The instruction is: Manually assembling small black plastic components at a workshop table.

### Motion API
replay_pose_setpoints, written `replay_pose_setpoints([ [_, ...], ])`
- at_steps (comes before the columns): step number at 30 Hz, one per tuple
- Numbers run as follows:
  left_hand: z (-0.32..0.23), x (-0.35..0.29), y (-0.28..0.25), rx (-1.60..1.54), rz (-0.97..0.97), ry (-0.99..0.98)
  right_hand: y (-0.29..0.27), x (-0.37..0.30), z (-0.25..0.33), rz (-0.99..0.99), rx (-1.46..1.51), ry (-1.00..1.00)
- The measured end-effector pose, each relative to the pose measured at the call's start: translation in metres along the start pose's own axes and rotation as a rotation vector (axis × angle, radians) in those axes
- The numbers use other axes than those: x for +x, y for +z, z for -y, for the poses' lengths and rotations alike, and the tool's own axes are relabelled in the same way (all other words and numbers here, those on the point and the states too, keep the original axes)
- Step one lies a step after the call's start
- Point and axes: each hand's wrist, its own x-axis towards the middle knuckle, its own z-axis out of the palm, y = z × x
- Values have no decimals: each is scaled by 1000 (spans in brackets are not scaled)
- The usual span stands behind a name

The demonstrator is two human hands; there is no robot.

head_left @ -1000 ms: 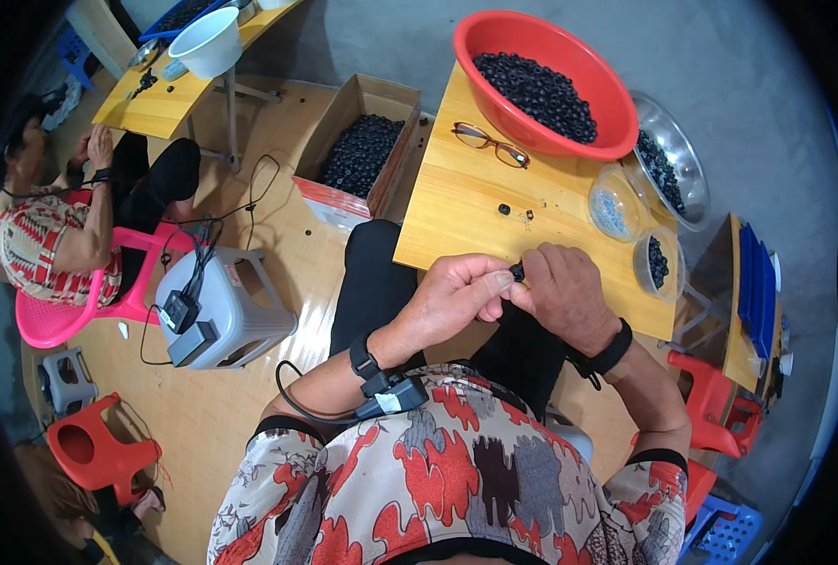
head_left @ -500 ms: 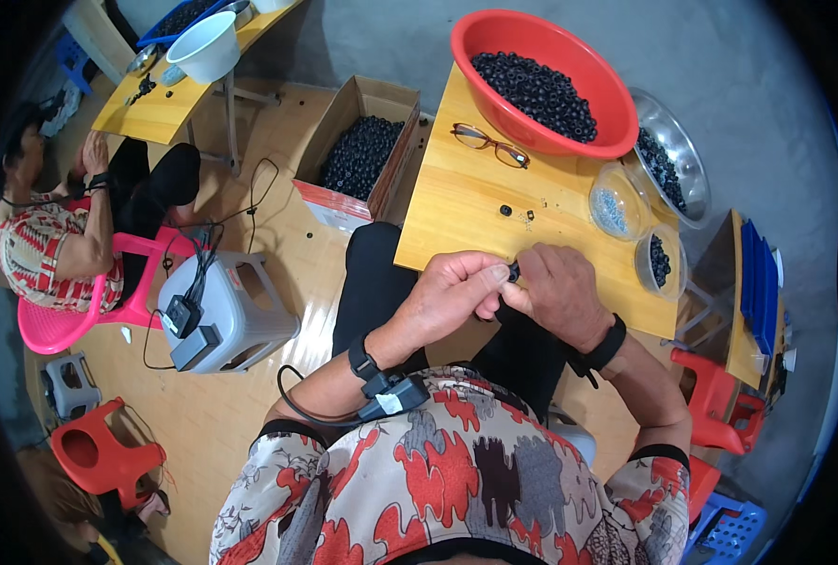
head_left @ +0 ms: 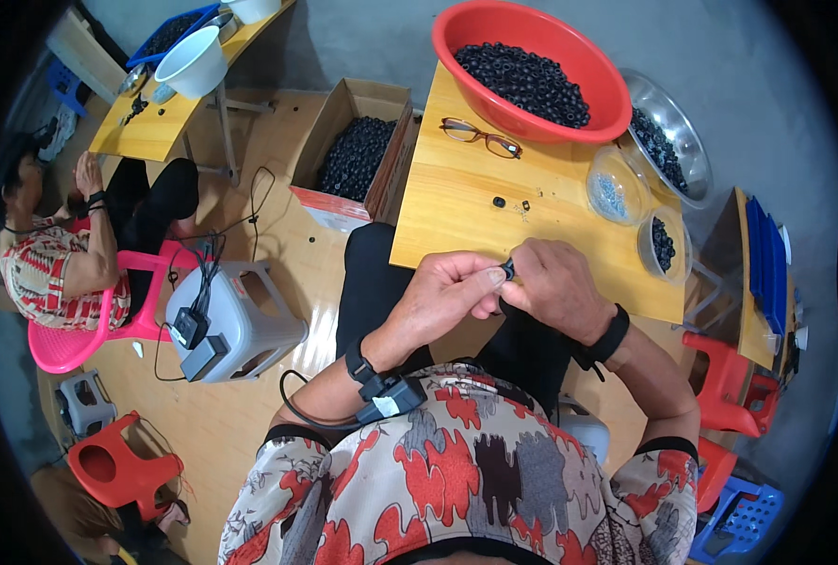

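Note:
Just over the near edge of the yellow table (head_left: 438, 207), both hands meet around a small black ring-shaped part (head_left: 507, 269). My left hand (head_left: 452, 294) pinches it between thumb and fingertips. From the other side my right hand (head_left: 562, 287) closes on it, its fingertips partly hidden. Farther up the table lie another black part (head_left: 499, 201) and a smaller dark piece (head_left: 525, 205) among crumbs. To the right stand a clear bowl of small bluish-grey pieces (head_left: 617, 188) and a clear cup of black parts (head_left: 662, 247).
A red basin (head_left: 617, 118) heaped with black parts and a steel bowl (head_left: 697, 160) stand at the back. Glasses (head_left: 480, 137) lie before the basin. Left of the table is a cardboard box (head_left: 343, 212) of black parts. A grey stool (head_left: 249, 325) bears cables; another person sits far left.
The view has shifted slightly, so the table contents appear a little higher. My hands stay together on the black part. A smaller dark piece now shows on the table beside the other black part.

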Motion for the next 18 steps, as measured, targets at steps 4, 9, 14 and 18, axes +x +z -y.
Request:
replay_pose_setpoints([
  [4,1,0,1,-5,-28,7,1,2,-1,15,4,-11],
  [9,5,1,2,-20,-24,23,2,1,-2,33,-76,-51],
  [14,7,2,1,-40,-71,30,5,6,-3,27,-76,-48],
  [18,12,7,-7,-36,-44,42,13,6,-1,2,-21,2],
])
